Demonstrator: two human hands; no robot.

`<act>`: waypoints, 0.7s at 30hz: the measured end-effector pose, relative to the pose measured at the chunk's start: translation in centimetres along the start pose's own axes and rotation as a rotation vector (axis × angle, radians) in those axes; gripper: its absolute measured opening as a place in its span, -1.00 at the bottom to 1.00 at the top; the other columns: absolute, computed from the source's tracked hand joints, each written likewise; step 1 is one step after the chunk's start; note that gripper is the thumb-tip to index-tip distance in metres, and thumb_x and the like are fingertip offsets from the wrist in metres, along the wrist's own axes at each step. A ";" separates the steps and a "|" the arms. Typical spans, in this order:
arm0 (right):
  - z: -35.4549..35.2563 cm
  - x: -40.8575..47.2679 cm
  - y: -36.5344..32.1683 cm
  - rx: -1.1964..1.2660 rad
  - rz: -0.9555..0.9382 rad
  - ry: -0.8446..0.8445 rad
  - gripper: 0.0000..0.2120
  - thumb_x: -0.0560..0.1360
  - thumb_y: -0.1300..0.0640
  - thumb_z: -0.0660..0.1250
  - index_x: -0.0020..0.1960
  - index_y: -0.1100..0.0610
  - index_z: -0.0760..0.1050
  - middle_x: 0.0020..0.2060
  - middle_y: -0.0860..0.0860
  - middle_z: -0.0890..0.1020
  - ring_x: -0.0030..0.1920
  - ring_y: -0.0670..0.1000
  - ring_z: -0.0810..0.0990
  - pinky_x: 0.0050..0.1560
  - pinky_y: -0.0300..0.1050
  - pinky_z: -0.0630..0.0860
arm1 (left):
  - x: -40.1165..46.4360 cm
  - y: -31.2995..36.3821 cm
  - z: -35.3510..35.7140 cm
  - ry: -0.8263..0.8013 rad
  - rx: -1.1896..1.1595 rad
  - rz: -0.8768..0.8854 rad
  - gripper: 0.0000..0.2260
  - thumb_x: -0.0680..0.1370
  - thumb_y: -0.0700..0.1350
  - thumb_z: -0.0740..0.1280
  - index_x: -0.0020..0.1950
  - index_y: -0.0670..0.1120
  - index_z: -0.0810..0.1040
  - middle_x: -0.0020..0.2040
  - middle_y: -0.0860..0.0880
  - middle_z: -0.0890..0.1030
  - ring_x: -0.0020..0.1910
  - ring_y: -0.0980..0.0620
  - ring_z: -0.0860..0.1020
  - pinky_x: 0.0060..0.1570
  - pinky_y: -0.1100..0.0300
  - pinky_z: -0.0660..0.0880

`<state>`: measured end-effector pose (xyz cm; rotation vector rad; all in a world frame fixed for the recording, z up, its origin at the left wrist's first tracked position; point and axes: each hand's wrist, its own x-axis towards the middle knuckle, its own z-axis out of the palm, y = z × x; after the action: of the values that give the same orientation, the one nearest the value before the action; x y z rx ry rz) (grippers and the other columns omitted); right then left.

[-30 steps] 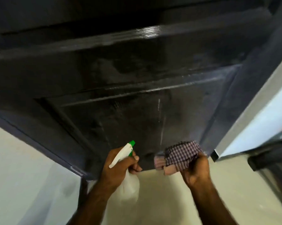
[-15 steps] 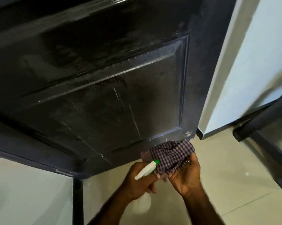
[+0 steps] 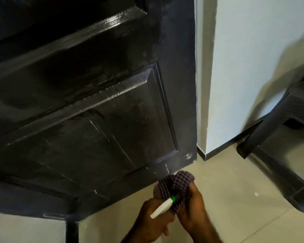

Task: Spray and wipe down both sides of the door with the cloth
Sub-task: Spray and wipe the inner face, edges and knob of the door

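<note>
A black panelled door (image 3: 98, 109) fills the left and middle of the view, with wet sheen and pale streaks on its lower panel. My left hand (image 3: 152, 219) grips a white spray bottle (image 3: 162, 207) with a green nozzle, its body hidden under the hand. My right hand (image 3: 193, 210) holds a bunched purple checked cloth (image 3: 174, 185) just in front of the door's bottom right corner. The nozzle points at the cloth, and both hands are close together, low above the floor.
A pale wall (image 3: 249, 76) with a dark skirting strip stands right of the door's edge. A dark plastic chair (image 3: 277, 155) stands at the far right. Beige floor tiles (image 3: 235, 199) lie below. A small round metal fitting (image 3: 188, 156) sits near the door's lower corner.
The view has swung right and the door's edge now stands upright. My hands have drawn together near the door's bottom corner, the nozzle now against the cloth.
</note>
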<state>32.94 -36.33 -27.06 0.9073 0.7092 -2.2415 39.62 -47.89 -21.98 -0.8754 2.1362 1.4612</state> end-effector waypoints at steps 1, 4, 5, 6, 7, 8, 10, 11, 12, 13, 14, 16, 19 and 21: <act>0.3 0.1 0.0 -0.026 -0.003 -0.005 -0.46 0.73 -0.13 0.17 0.52 0.22 0.50 0.39 0.24 0.62 0.36 0.32 0.59 0.27 0.18 0.54 | 0.3 0.3 0.1 0.014 -0.001 0.014 -0.81 0.42 -0.05 0.50 -0.03 -0.09 0.76 -0.32 -0.08 0.72 -0.37 -0.10 0.68 -0.30 0.15 0.62; 2.7 0.0 -0.9 -0.151 -0.038 -0.023 -0.46 0.73 -0.05 0.21 0.54 0.33 0.45 0.30 0.41 0.60 0.29 0.47 0.59 0.17 0.22 0.55 | 0.4 1.7 -0.8 0.066 -0.108 0.112 -0.51 0.39 0.13 0.47 0.16 -0.18 0.62 -0.28 -0.12 0.71 -0.36 -0.04 0.66 -0.33 0.17 0.56; 4.4 -0.3 -1.7 -0.192 -0.105 -0.065 -0.47 0.72 -0.02 0.24 0.53 0.33 0.45 0.35 0.48 0.52 0.37 0.53 0.51 0.24 0.31 0.54 | 0.5 3.1 -1.4 0.085 -0.144 0.157 -0.46 0.38 0.14 0.48 0.17 -0.24 0.60 -0.28 -0.14 0.70 -0.38 -0.04 0.64 -0.35 0.17 0.55; 6.6 -0.6 -2.9 -0.224 -0.204 -0.124 -0.52 0.69 -0.02 0.28 0.48 0.27 0.51 0.38 0.45 0.50 0.43 0.51 0.46 0.35 0.42 0.51 | 0.6 5.2 -2.3 0.124 -0.181 0.214 -0.49 0.40 0.06 0.52 0.17 -0.29 0.59 -0.30 -0.16 0.70 -0.43 -0.04 0.62 -0.40 0.18 0.54; 8.8 -1.1 -4.2 -0.257 -0.340 -0.175 -0.60 0.65 -0.03 0.32 0.40 0.13 0.59 0.39 0.38 0.55 0.44 0.45 0.49 0.42 0.44 0.49 | 0.5 7.1 -3.2 0.179 -0.248 0.264 -0.57 0.44 -0.11 0.56 0.19 -0.32 0.58 -0.34 -0.17 0.70 -0.49 -0.04 0.60 -0.47 0.18 0.52; 11.7 -1.9 -6.0 -0.281 -0.488 -0.214 -0.68 0.64 -0.02 0.33 0.36 -0.02 0.61 0.37 0.26 0.61 0.42 0.33 0.56 0.40 0.38 0.53 | 0.3 9.7 -4.4 0.222 -0.323 0.334 -0.66 0.47 -0.29 0.55 0.19 -0.30 0.56 -0.36 -0.17 0.69 -0.53 -0.04 0.58 -0.52 0.18 0.51; 17.8 -4.5 -9.6 -0.268 -0.811 -0.300 -0.65 0.66 0.06 0.32 0.44 -0.13 0.50 0.36 0.04 0.63 0.38 0.09 0.61 0.31 0.10 0.62 | -0.7 14.6 -6.8 0.278 -0.423 0.498 -0.69 0.46 -0.44 0.51 0.16 -0.30 0.56 -0.36 -0.20 0.67 -0.53 -0.07 0.57 -0.55 0.14 0.52; 21.3 -6.2 -11.6 -0.280 -1.049 -0.355 -0.56 0.64 0.09 0.32 0.51 -0.09 0.44 0.41 0.00 0.60 0.41 0.03 0.59 0.36 0.06 0.59 | -1.3 17.2 -8.3 0.292 -0.432 0.608 -0.71 0.43 -0.41 0.52 0.12 -0.36 0.57 -0.35 -0.25 0.65 -0.52 -0.10 0.56 -0.55 0.14 0.51; 24.4 -7.7 -13.2 -0.347 -1.288 -0.383 -0.47 0.62 0.11 0.32 0.58 -0.01 0.39 0.48 0.01 0.54 0.48 0.02 0.53 0.47 0.11 0.51 | -1.9 19.7 -9.4 0.307 -0.431 0.690 -0.76 0.41 -0.35 0.51 0.03 -0.39 0.59 -0.35 -0.28 0.62 -0.54 -0.11 0.54 -0.55 0.15 0.49; 27.6 -8.6 -14.6 -0.445 -1.508 -0.381 -0.41 0.60 0.12 0.32 0.62 0.07 0.34 0.56 0.06 0.46 0.57 0.06 0.43 0.57 0.19 0.39 | -2.7 22.3 -10.7 0.300 -0.402 0.780 -0.84 0.40 -0.29 0.46 -0.09 -0.36 0.61 -0.37 -0.28 0.61 -0.56 -0.12 0.52 -0.55 0.17 0.48; 30.1 -8.7 -15.8 -0.594 -1.715 -0.342 -0.37 0.59 0.13 0.33 0.64 0.16 0.32 0.62 0.14 0.37 0.64 0.15 0.33 0.63 0.25 0.26 | -3.4 24.3 -11.8 0.279 -0.373 0.853 -0.90 0.41 -0.26 0.41 -0.17 -0.30 0.61 -0.37 -0.27 0.60 -0.56 -0.13 0.51 -0.54 0.17 0.47; 33.5 -7.9 -17.9 -0.845 -2.024 -0.239 -0.34 0.59 0.10 0.33 0.64 0.28 0.31 0.65 0.26 0.26 0.69 0.27 0.18 0.65 0.34 0.12 | -4.5 27.1 -13.9 0.275 -0.335 0.912 -0.92 0.43 -0.23 0.36 -0.19 -0.26 0.59 -0.34 -0.26 0.61 -0.55 -0.15 0.51 -0.47 0.13 0.44; 31.7 -3.0 -18.1 -1.033 -2.157 -0.170 -0.40 0.65 0.09 0.27 0.64 0.28 0.32 0.66 0.25 0.26 0.68 0.28 0.18 0.60 0.42 0.17 | -5.4 28.2 -15.4 0.283 -0.350 0.916 -0.92 0.43 -0.22 0.35 -0.21 -0.21 0.60 -0.32 -0.26 0.61 -0.53 -0.15 0.51 -0.41 0.10 0.41; 28.5 0.1 -17.0 -1.061 -2.141 -0.154 -0.42 0.67 0.08 0.24 0.65 0.25 0.31 0.66 0.20 0.26 0.68 0.24 0.19 0.59 0.42 0.19 | -5.7 28.2 -15.8 0.286 -0.354 0.891 -0.90 0.41 -0.20 0.35 -0.20 -0.24 0.60 -0.32 -0.27 0.62 -0.54 -0.15 0.51 -0.38 0.09 0.40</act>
<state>9.08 -43.92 -5.23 -1.2349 3.2089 -2.1279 24.48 -53.88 6.53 -0.1975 2.7017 2.2967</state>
